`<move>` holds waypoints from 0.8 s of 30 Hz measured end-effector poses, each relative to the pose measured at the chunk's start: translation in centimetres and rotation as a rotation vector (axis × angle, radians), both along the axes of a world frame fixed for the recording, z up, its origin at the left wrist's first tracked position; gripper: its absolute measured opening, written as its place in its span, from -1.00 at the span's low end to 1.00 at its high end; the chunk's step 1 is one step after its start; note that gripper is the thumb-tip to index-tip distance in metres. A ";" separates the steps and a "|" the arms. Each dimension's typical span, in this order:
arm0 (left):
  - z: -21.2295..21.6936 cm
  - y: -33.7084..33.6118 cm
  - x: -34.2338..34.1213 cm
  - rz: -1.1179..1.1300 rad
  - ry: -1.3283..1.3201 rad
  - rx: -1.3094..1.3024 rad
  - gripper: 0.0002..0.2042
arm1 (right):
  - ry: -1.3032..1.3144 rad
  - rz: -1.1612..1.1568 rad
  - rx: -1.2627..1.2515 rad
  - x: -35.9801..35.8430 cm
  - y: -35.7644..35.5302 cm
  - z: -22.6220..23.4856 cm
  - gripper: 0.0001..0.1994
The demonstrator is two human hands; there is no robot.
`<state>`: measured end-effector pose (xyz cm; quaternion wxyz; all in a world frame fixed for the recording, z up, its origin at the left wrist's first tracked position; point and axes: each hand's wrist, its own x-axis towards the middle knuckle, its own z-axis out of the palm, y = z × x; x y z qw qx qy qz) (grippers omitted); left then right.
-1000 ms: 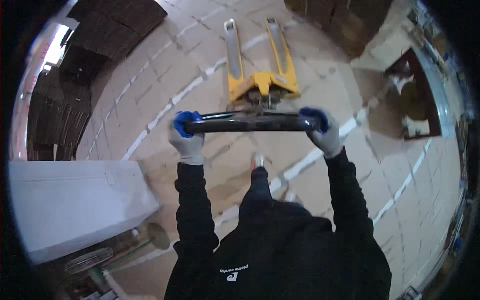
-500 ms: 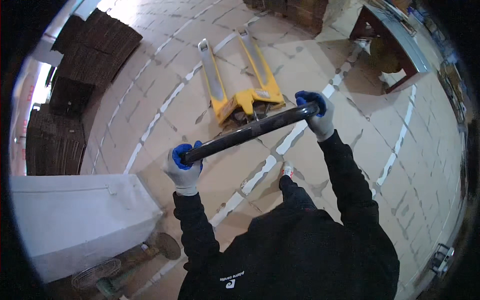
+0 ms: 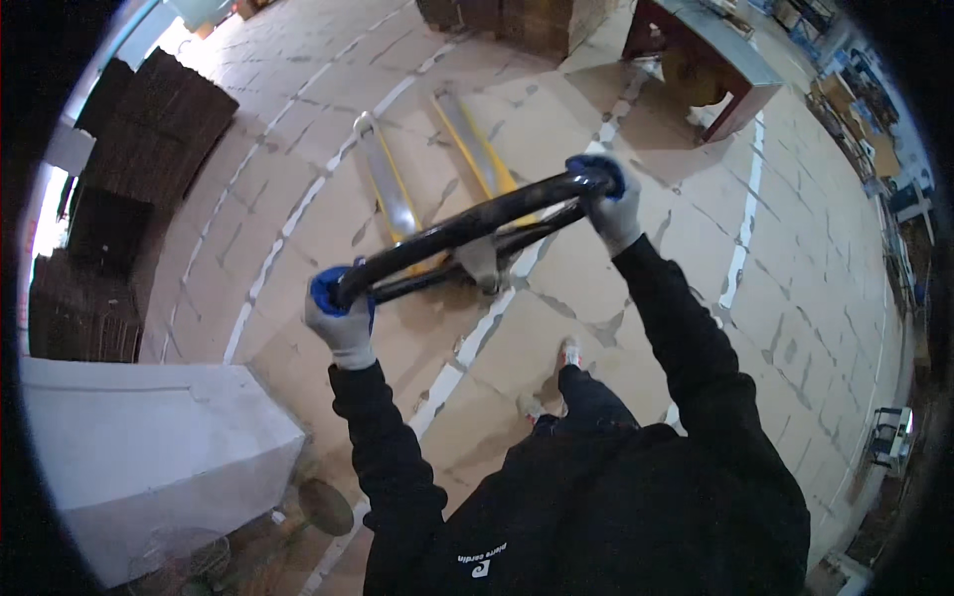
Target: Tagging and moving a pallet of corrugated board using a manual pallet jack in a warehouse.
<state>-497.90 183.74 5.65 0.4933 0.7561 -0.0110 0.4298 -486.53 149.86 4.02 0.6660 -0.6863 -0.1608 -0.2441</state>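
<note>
While both gloved hands clamp the black handle bar (image 3: 467,226) of a yellow pallet jack (image 3: 437,189), a person in a black long-sleeved top stands over a tiled warehouse floor (image 3: 795,298) crossed by pale painted lines. At the bar's nearer, lower end the left hand (image 3: 341,318), in a white glove with blue fingertips, is curled tight around it. At the bar's farther, higher end the right hand (image 3: 608,204), gloved the same way, is wrapped fully round the grip, so the bar runs at a slant between the two fists. Beyond the bar, the jack's two forks lie flat on the floor and point away from the person, bare of any load. Below the bar, one pale shoe (image 3: 568,353) shows on the tiles beside a painted line. Left of the jack, dark stacks of flattened cardboard (image 3: 129,179) stand along the wall. Nearer than those stacks and to the left of the person's left arm sits a large white box (image 3: 149,447), with a round dark disc (image 3: 326,505) on the floor just beside its corner. Far beyond the forks, to the right, stands a reddish-brown table (image 3: 730,74). More brown stacks (image 3: 517,20) rise at the top edge, past the fork tips.
</note>
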 end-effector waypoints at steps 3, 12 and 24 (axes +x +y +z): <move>-0.3 -0.4 -1.0 0.137 0.057 0.019 -0.80 | 0.059 0.103 0.021 -0.7 -0.9 -1.2 -0.83; 1.1 -2.0 -1.6 0.154 0.113 0.014 -0.77 | 0.051 -0.007 -0.092 0.4 -1.9 -0.5 -0.79; 0.4 -5.7 -8.7 0.392 0.125 -0.167 -0.84 | 0.233 0.316 -0.091 -1.1 -1.8 -0.1 -0.74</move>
